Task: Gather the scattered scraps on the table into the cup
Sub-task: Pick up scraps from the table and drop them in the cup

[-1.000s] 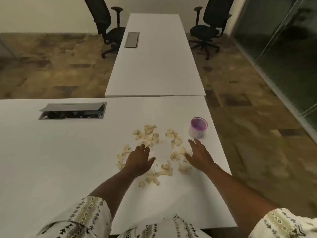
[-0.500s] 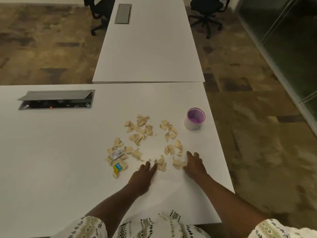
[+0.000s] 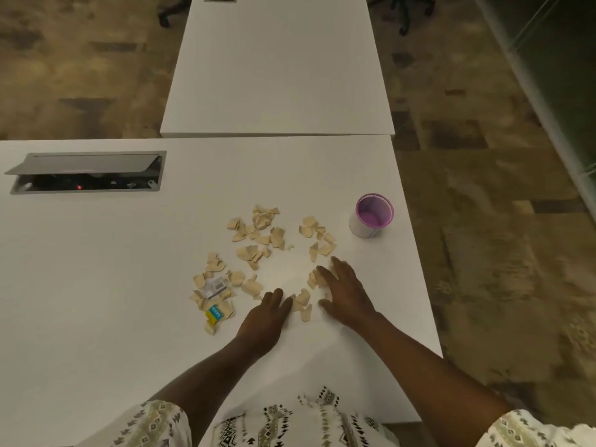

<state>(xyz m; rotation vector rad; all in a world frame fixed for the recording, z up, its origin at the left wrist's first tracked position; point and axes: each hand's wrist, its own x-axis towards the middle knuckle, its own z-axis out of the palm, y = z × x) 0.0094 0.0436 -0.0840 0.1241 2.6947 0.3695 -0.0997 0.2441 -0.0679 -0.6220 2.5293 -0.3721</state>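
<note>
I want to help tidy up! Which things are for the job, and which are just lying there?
For the job: paper scraps, purple cup, left hand, right hand.

Just there: open cable box in the table, second table, chair base on the floor.

Dim, warm, yellowish light throughout. Brightest on the white table (image 3: 96,285), with a soft pale patch just beyond the hands. Faint forearm shadows on it near its front edge. Smeared, blurred floor right of it. Wide-angle bending of its edges outward.
</note>
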